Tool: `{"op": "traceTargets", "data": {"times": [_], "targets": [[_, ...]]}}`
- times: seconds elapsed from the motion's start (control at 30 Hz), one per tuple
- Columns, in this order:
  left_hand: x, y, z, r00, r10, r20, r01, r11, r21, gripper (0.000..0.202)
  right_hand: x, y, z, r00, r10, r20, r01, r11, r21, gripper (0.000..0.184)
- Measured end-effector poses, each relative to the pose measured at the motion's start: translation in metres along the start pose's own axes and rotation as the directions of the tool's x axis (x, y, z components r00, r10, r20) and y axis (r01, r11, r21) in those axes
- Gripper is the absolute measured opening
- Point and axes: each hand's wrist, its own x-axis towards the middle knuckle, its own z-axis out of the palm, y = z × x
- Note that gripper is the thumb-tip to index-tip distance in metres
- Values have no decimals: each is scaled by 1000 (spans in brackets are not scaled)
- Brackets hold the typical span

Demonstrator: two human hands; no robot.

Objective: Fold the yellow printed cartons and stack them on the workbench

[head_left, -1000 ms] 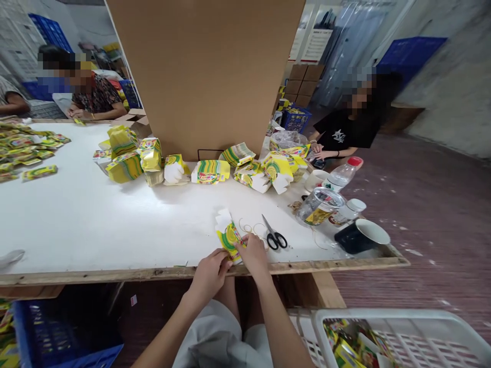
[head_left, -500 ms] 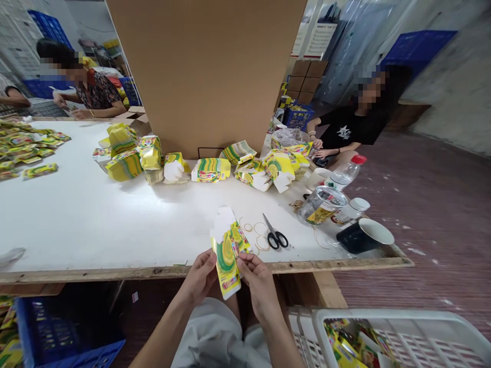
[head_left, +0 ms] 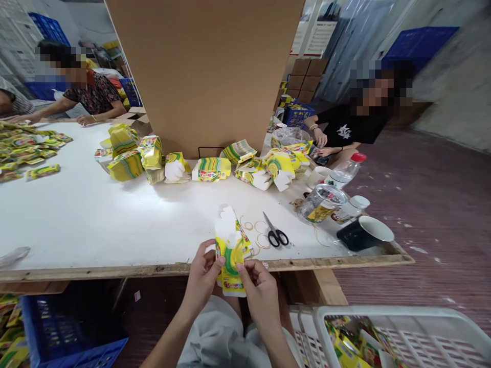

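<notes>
Between my two hands, at the table's front edge, is a yellow and green printed carton [head_left: 232, 258] with white flaps standing out at its far end. My left hand [head_left: 205, 271] is closed on its left side, the thumb on the front face. On the right side my right hand [head_left: 259, 283] grips it, thumb also on the front. Behind the carton, on the table, part of another yellow carton [head_left: 245, 240] shows. Black-handled scissors [head_left: 276, 236] and several thin rubber bands [head_left: 263, 240] lie to the right of it.
Bundles of flat cartons [head_left: 210, 169] line the table before a tall cardboard box [head_left: 203, 71]. A dark mug [head_left: 355, 237], a clear jar [head_left: 322, 204] and bottles stand right. A white basket [head_left: 422, 312] and a blue crate [head_left: 72, 332] flank my legs. Two co-workers sit beyond.
The carton has turned more upright and its front now faces me more squarely. My right thumb has moved onto its front face. The co-worker at left has reached toward the pile of packets.
</notes>
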Motion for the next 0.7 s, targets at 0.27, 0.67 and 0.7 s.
{"op": "traceTargets", "data": {"times": [0.27, 0.67, 0.7], "targets": [[-17, 21, -6, 964, -18, 265, -49, 968, 245, 42, 5, -21, -25, 966, -166, 200, 176, 984, -33, 39], [-18, 21, -6, 901, -124, 417, 75, 988, 131, 53, 7, -28, -35, 972, -215, 98, 221, 973, -62, 30], [-17, 20, -6, 909, -128, 396, 68, 985, 160, 47, 8, -30, -37, 971, -224, 86, 230, 971, -70, 30]]}}
